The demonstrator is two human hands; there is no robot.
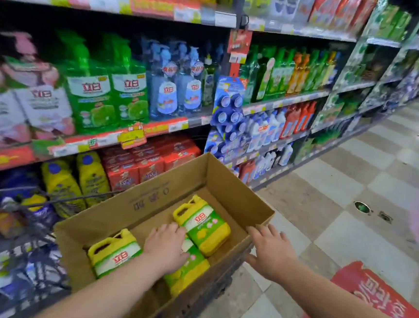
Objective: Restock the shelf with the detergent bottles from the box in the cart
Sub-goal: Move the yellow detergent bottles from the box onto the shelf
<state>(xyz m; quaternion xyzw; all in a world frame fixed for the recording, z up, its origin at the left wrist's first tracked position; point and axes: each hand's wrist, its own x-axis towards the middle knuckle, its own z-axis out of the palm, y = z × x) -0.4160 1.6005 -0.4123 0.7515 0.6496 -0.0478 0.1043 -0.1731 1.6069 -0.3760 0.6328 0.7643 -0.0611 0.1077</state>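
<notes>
An open cardboard box [154, 199] sits in a dark wire cart [207, 285]. Three yellow detergent bottles with green labels lie inside: one at the near left [112, 253], one at the far right [204, 224], and a middle one [188, 268] partly hidden under my left hand [166, 246]. My left hand lies on top of that middle bottle; its fingers reach over it and I cannot see whether they curl round it. My right hand [271, 250] hovers at the box's right rim, fingers spread, holding nothing.
Store shelves [129, 136] full of detergent run along the left, with similar yellow bottles [75, 180] on the lower shelf by the cart. Tiled aisle floor [339, 195] stretches to the right. A red floor sticker [381, 300] lies near right.
</notes>
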